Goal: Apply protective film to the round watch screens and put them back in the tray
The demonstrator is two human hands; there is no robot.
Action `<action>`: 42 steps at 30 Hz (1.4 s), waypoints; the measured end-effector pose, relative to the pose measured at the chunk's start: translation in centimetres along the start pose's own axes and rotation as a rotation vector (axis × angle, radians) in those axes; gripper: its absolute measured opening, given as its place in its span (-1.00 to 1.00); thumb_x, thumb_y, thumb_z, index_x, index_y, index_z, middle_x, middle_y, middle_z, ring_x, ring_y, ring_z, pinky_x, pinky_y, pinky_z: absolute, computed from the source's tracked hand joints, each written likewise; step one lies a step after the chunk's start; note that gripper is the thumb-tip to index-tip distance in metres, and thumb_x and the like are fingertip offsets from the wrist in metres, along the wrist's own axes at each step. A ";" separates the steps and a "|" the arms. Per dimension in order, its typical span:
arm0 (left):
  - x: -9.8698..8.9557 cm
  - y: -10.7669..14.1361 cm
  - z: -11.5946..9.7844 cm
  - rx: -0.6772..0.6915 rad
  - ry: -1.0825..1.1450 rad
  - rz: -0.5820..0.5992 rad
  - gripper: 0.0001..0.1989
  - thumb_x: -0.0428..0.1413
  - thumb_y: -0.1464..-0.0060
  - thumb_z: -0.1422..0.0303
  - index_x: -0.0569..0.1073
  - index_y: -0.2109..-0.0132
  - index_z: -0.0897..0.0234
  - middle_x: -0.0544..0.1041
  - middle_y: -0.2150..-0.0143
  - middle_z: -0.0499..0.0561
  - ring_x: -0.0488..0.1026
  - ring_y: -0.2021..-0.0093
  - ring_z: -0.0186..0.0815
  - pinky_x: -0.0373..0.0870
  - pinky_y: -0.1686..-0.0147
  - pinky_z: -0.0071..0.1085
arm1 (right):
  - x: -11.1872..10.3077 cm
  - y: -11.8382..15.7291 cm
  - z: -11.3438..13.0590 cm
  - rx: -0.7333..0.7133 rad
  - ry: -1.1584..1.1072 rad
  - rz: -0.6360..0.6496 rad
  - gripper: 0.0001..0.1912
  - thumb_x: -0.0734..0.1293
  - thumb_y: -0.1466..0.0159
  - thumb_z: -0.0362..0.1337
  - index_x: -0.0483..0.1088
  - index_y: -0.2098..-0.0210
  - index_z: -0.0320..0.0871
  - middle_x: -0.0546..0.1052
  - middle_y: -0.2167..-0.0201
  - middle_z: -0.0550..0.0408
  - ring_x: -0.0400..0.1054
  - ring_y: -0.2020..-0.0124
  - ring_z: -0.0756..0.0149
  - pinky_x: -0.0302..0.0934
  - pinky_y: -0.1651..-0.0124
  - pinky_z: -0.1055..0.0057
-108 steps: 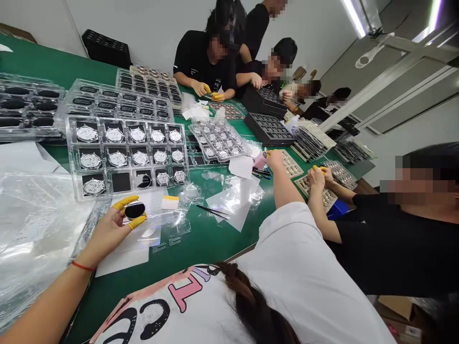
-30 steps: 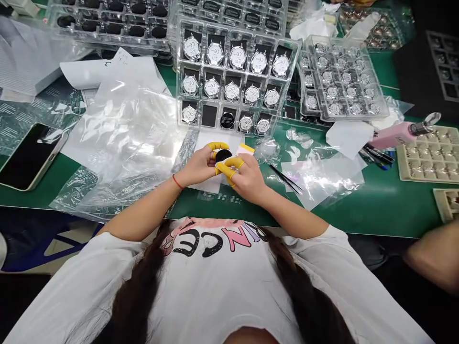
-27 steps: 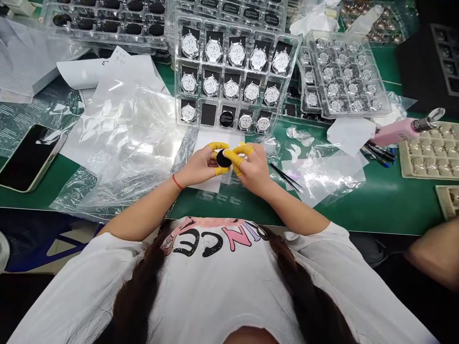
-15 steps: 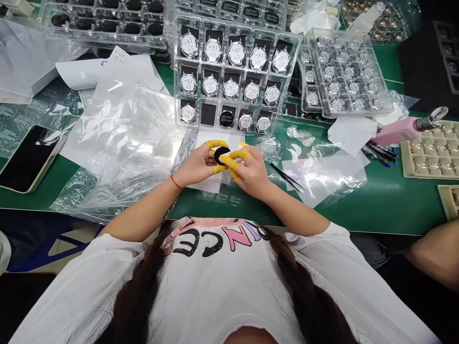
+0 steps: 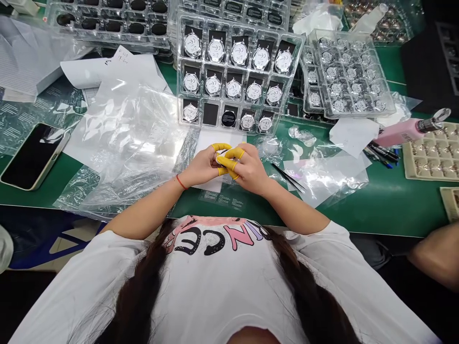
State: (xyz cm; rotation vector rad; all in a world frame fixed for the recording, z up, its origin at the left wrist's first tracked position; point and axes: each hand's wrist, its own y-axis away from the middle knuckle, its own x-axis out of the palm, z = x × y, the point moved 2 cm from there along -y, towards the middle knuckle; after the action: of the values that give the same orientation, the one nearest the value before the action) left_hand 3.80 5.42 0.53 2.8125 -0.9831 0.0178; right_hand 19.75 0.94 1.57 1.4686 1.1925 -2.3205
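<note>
Disc now nearly hidden, pinched between left hand and right hand, yellow finger cots touching

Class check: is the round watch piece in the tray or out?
Out: the round watch piece is between left hand and right hand.

Green workbench w/ clear plastic trays of watch parts along the back, plastic bags & white paper sheets spread about. Phone lies face up at L edge, tweezers mid-bench. At R: pens, pink tool, beige tray.
</note>
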 end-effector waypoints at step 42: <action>-0.9 0.7 -0.7 0.327 -0.087 -0.064 -0.45 0.26 -0.07 0.16 0.13 -0.06 0.16 0.55 0.19 0.00 0.62 0.12 -0.26 0.56 0.08 -0.29 | -4.4 -0.2 -3.0 0.870 -0.537 0.027 -0.90 0.36 -0.16 -0.24 0.48 0.35 -0.13 0.56 0.25 0.07 0.39 0.16 0.25 0.27 0.00 0.18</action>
State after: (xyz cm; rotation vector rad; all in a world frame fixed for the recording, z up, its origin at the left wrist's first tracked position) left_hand 2.70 5.60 1.26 3.1657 -0.9869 0.0531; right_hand 24.02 1.95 4.63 0.8429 -0.0019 -3.0832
